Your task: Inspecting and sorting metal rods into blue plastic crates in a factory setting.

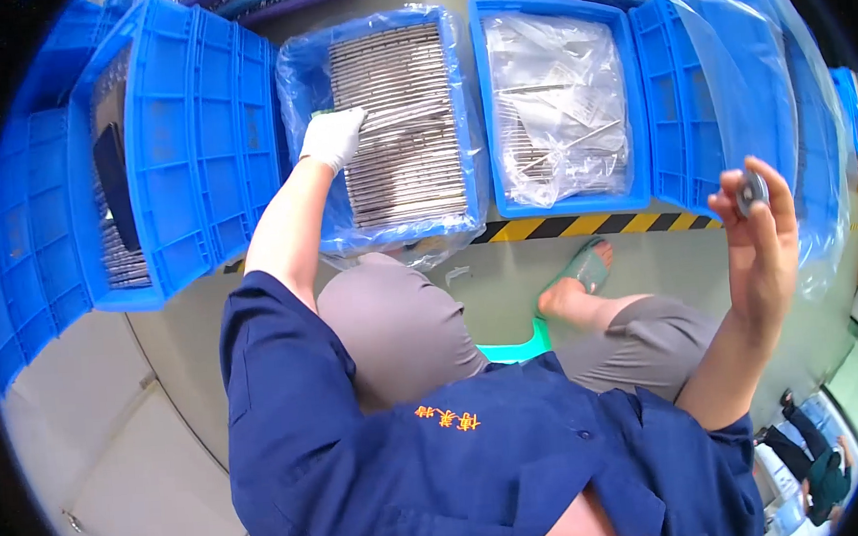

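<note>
Here's your left hand, in its white glove [334, 138], reaching over the blue plastic crate lined with clear film [393, 235], fingers bent narrow at the left end of a slim silvery metal rod [410, 115] that lies askew across its neighbours; whether you're pinching it or just touching it, I cannot tell. Under and beyond that glove run the stacked silvery metal rods [404, 176], side by side in rows, probably so they pack tight and come up singly, the film presumably keeping them clean. And out to your right, well apart, your bare right hand [763, 238] is raised, thumb and fingers closed round a small round grey disc [753, 192], held up clear of everything, perhaps to keep it handy. Between your hands sits a second blue plastic crate [573, 205], where crumpled clear plastic sheeting [553, 54] seems to serve as a cover, with thin loose rods [583, 139] lying across it. Now the count: two hands, one gloved; one disc; two crates between and beneath them; one clearly askew rod; at least two loose ones on the sheeting; and dozens in the rows, too close-set to number exactly.
</note>
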Motion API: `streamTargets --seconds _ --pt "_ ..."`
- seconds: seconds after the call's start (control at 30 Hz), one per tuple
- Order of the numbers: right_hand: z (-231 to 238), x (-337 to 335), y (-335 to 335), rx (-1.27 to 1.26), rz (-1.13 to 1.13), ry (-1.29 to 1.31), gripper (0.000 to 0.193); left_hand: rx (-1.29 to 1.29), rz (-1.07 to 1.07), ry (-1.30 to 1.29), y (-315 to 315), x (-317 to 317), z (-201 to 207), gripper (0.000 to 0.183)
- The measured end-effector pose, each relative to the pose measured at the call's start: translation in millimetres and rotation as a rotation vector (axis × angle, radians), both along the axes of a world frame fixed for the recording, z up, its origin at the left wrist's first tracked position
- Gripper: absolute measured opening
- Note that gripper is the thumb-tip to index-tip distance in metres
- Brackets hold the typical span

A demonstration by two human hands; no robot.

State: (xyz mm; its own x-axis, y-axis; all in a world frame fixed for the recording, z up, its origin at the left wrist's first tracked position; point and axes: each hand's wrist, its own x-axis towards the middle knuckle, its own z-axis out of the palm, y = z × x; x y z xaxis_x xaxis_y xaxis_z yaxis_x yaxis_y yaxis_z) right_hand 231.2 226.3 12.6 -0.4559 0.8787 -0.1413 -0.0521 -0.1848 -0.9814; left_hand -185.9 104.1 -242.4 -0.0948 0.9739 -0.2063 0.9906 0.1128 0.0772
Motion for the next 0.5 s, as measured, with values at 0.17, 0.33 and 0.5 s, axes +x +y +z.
streamTargets --seconds 0.17,0.33,0.5 --pt "-11 1 5 -0.035 0.009 -0.046 0.038 -0.084 0.115 -0.091 15 6 -31 0.036" --pt "-14 -4 7 -0.044 -0.013 -0.098 0.039 -0.131 0.116 -0.012 28 22 -18 0.05" --pt "-16 -9 3 -0.055 0.028 -0.111 0.041 -0.069 0.11 -0.053 32 29 -21 0.067"
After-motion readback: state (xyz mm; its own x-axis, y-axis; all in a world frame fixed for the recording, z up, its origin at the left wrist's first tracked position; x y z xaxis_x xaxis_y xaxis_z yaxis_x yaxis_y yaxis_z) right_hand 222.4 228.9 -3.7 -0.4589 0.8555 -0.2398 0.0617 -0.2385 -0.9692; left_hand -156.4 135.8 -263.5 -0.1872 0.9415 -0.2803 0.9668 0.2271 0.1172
